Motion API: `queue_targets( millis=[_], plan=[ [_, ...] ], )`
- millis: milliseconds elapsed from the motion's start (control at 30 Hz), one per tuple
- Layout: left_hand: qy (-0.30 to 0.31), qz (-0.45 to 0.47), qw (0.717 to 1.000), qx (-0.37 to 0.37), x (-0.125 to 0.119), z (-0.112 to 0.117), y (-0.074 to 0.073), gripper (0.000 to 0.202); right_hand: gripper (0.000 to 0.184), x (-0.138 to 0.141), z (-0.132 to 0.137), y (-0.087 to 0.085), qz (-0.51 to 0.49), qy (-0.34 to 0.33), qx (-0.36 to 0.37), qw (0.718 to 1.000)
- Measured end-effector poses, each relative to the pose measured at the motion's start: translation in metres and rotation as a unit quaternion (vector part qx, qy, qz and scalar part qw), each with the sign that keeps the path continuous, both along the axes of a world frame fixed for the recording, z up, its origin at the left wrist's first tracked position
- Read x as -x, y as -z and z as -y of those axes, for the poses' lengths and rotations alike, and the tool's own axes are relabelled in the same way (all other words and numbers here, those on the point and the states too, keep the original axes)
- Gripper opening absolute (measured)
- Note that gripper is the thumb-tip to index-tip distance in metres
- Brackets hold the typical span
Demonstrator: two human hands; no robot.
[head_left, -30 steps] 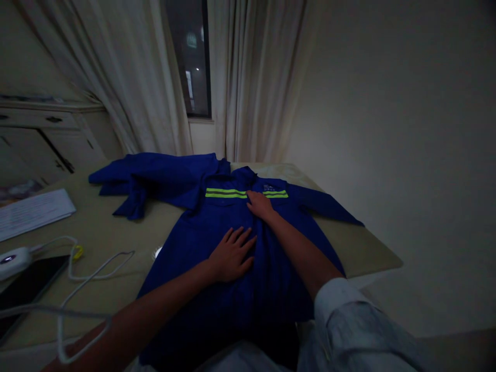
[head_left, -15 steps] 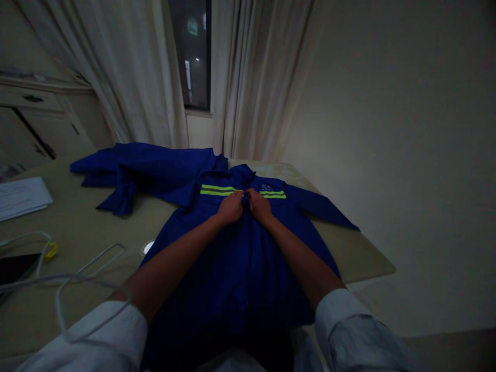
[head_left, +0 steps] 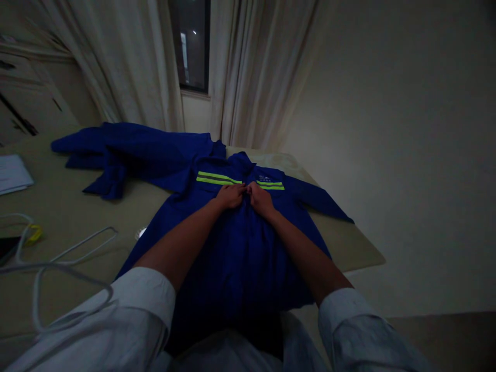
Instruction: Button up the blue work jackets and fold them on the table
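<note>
Matt cloth jacket [head_left: 232,248] with smooth-looking stripes [head_left: 211,179], matt paper sheets [head_left: 13,174], smooth plastic-looking cable [head_left: 36,299], matt cloth curtains [head_left: 132,62].

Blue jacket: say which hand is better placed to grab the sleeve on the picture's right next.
Probably the right hand: it is nearer that sleeve. Both hands are at the middle of the jacket's front, and the left hand would have to cross the right.

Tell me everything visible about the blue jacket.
The jacket is deep blue, apparently cloth, with a collar, yellow-green chest bands with a darker stripe, and small pale lettering. It lies front up on the table, collar at the far end, one sleeve spread rightward. The left hand and right hand touch its front near the bands.
</note>
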State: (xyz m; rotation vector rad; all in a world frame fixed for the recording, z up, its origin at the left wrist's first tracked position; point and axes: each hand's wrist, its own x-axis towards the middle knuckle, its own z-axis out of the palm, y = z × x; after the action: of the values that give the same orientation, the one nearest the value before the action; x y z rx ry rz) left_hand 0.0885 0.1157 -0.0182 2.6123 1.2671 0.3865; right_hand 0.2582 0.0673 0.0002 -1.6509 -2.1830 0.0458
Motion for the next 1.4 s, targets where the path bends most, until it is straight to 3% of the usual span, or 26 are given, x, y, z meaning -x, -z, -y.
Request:
queue_targets(
  millis=[200, 500, 733, 967, 1200, 1400],
  plan=[
    [0.016, 0.006, 0.999, -0.046, 0.004, 0.008, 0.007, 0.061, 0.025, 0.001, -0.002, 0.006, -0.029, 0.019, -0.001, 0.999],
    [0.009, 0.010, 0.999, -0.048, 0.005, 0.009, 0.009, 0.064, 0.028, 0.006, 0.003, -0.006, 0.122, 0.031, 0.028, 0.992],
    [0.006, -0.002, 0.999, -0.038, 0.005, 0.014, 0.001, 0.064, 0.039, 0.008, 0.008, -0.004, 0.154, 0.036, 0.013, 0.987],
    [-0.010, -0.006, 0.999, -0.032, 0.006, 0.012, 0.002, 0.065, 0.038, 0.010, -0.003, -0.021, 0.258, -0.029, 0.044, 0.965],
    [-0.007, -0.014, 1.000, -0.009, 0.007, 0.008, 0.000, 0.064, 0.038, 0.007, -0.010, -0.030, 0.252, -0.043, 0.084, 0.963],
    [-0.003, -0.016, 1.000, -0.016, 0.006, 0.009, 0.001, 0.060, 0.027, 0.002, -0.018, -0.038, 0.256, -0.109, 0.103, 0.955]
  ],
)
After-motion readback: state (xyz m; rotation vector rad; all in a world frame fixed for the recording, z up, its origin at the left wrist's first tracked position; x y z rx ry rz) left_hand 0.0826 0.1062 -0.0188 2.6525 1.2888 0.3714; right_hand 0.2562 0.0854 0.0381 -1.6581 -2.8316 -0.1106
